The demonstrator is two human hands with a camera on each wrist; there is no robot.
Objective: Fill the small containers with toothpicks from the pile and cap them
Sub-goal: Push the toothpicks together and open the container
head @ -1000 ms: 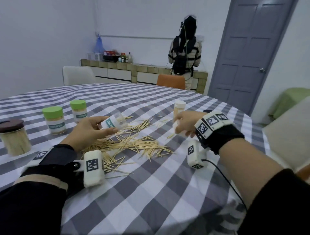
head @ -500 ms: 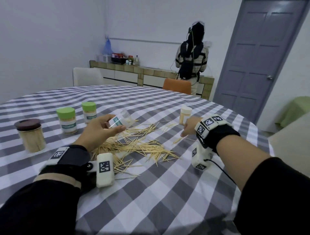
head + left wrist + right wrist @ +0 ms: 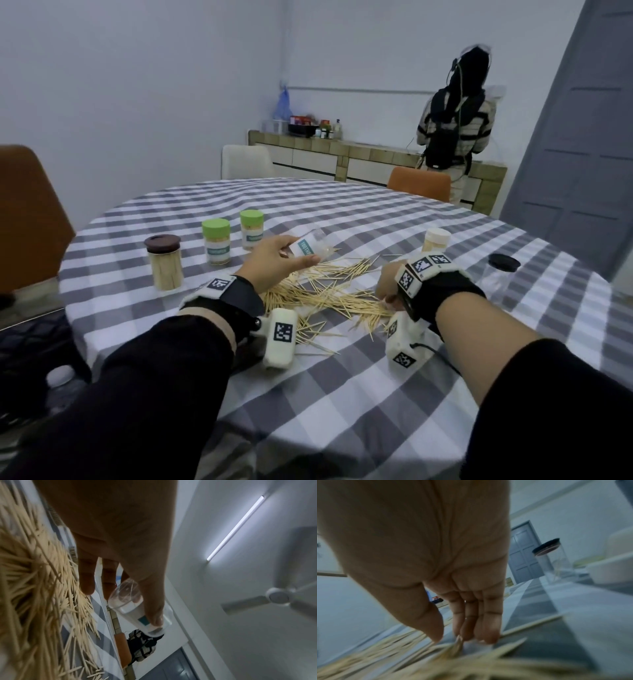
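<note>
A loose pile of toothpicks (image 3: 322, 291) lies mid-table on the checked cloth (image 3: 342, 394). My left hand (image 3: 298, 257) holds a small clear container (image 3: 313, 246) with a teal label, tilted and uncapped, just above the pile's far edge. In the left wrist view the thumb and fingers pinch this container (image 3: 137, 607), which looks empty. My right hand (image 3: 385, 284) is down at the pile's right edge. Its fingertips (image 3: 467, 635) are nearly straight and touch the toothpicks (image 3: 436, 662), with the thumb a little apart. An uncapped small container (image 3: 435, 240) full of toothpicks stands behind the right hand.
Two green-capped containers (image 3: 216, 245) (image 3: 251, 228) and a brown-lidded jar of toothpicks (image 3: 164, 262) stand at the left. A clear jar with a black lid (image 3: 501, 270) stands at the right. Chairs ring the table; a person (image 3: 455, 113) stands at the far counter.
My right hand left the uncapped container and dropped to the pile's right edge. The left hand keeps the clear container tilted over the pile. The head view turned left.
</note>
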